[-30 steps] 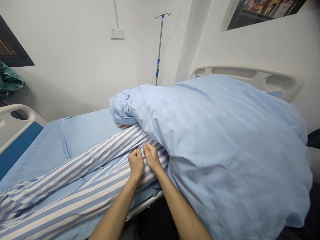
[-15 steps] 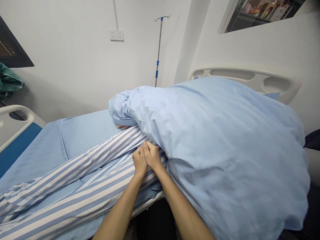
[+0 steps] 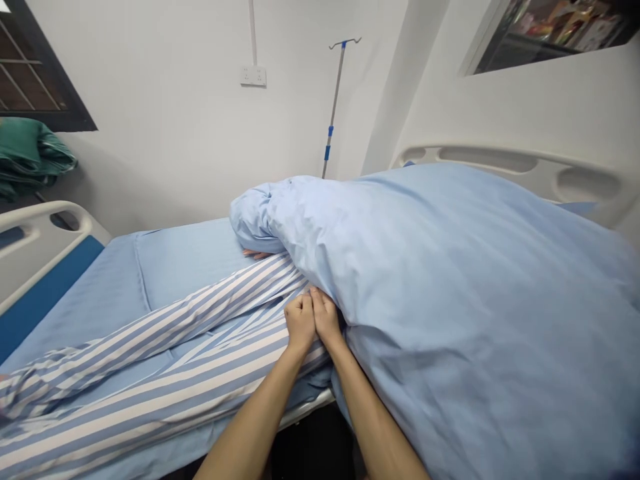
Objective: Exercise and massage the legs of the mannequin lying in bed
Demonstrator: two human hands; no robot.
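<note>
A person lies on a hospital bed in blue-and-white striped pyjama trousers (image 3: 150, 373), with a pale blue blanket (image 3: 465, 313) over the upper body. My left hand (image 3: 300, 323) and my right hand (image 3: 326, 319) sit side by side on the striped cloth at the blanket's edge. Both are curled, with fingers pressed into the cloth and fingertips partly hidden. The person's own fingers (image 3: 256, 254) show from under the blanket, a little beyond my hands.
A blue bed sheet (image 3: 190, 267) covers the mattress, with a white footboard (image 3: 45, 227) at left and a white headboard (image 3: 520, 167) at right. A side rail (image 3: 307, 408) runs below my arms. An IV pole (image 3: 333, 113) and a wall socket (image 3: 253, 75) stand behind.
My hands have drawn together until they touch, and they sit closer to the blanket's edge. The whole view has shifted slightly, so the bed appears further right.
</note>
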